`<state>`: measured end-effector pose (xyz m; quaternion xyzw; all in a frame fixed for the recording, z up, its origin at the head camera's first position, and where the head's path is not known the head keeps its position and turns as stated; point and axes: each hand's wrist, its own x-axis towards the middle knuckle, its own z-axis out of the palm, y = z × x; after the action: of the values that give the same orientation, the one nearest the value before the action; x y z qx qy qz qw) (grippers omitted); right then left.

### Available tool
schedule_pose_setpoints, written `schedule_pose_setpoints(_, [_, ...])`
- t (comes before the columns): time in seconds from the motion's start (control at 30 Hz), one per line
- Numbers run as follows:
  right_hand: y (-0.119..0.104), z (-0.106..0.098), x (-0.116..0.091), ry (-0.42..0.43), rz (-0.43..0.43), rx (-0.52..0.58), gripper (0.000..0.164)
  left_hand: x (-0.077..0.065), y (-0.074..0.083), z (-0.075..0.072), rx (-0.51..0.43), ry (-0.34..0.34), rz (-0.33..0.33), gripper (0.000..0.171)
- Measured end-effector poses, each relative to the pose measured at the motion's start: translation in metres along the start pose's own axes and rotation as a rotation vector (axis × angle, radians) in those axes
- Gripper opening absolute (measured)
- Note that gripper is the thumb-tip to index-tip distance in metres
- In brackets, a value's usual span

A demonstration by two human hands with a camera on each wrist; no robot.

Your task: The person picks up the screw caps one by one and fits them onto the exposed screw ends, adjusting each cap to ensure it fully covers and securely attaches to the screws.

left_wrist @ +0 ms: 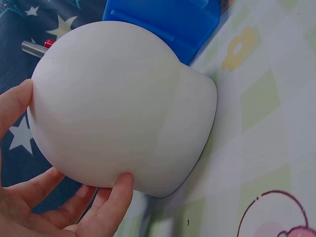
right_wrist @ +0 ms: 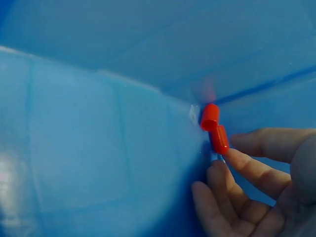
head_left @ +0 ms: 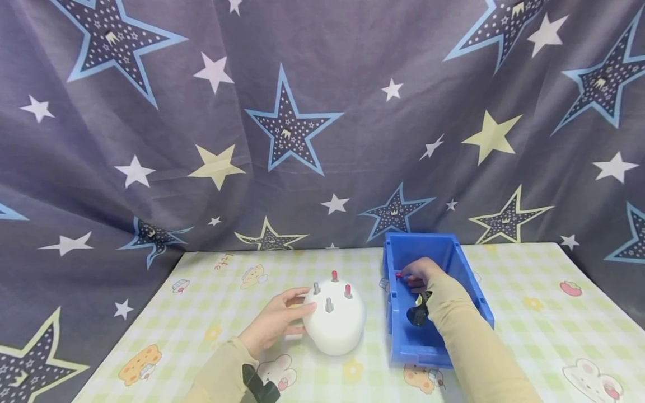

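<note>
A white rounded body (head_left: 335, 327) stands on the table, with several upright posts on top. Two bare threaded bolts, one a front bolt (head_left: 329, 305), show grey; red caps (head_left: 348, 291) cover two others. My left hand (head_left: 279, 316) holds its left side, thumb and fingers spread round the curve. My right hand (head_left: 425, 274) reaches down into the blue bin (head_left: 417, 355). In the right wrist view, two loose red caps (right_wrist: 219, 139) lie end to end in the bin's corner. Thumb and index fingertip are right beside the nearer cap; neither pinches it visibly.
The bin stands close on the right of the white body, its walls rising around my right hand. A checked cloth with cartoon prints (head_left: 534, 336) covers the table. Behind it hangs a dark curtain (head_left: 353, 140) with stars.
</note>
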<state>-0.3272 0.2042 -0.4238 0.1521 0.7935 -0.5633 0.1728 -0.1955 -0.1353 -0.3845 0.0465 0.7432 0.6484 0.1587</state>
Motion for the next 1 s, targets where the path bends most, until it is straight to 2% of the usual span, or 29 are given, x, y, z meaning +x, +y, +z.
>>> schedule_pose_setpoints(0.07, [-0.01,0.005,-0.021,0.032,-0.001,-0.032,0.011,0.0,0.001,0.0,-0.006,0.0,-0.002,0.065])
schedule_pose_setpoints(0.23, [-0.018,0.012,-0.039,0.086,-0.016,-0.057,0.005,0.0,0.001,0.0,-0.008,0.001,-0.004,0.065])
schedule_pose_setpoints(0.4, [-0.016,0.017,-0.032,0.159,-0.024,-0.083,0.009,0.001,0.0,0.0,-0.008,0.002,0.001,0.065])
schedule_pose_setpoints(0.53, [-0.014,0.018,-0.03,0.184,-0.029,-0.085,0.01,0.001,-0.001,0.0,-0.001,0.003,0.002,0.065])
schedule_pose_setpoints(0.8, [-0.014,0.015,-0.031,0.135,-0.026,-0.071,0.012,0.0,-0.002,0.0,0.004,0.006,0.001,0.065])
schedule_pose_setpoints(1.0, [-0.017,0.009,-0.037,0.062,-0.014,-0.056,0.007,0.0,0.0,0.0,0.0,0.002,0.001,0.067])
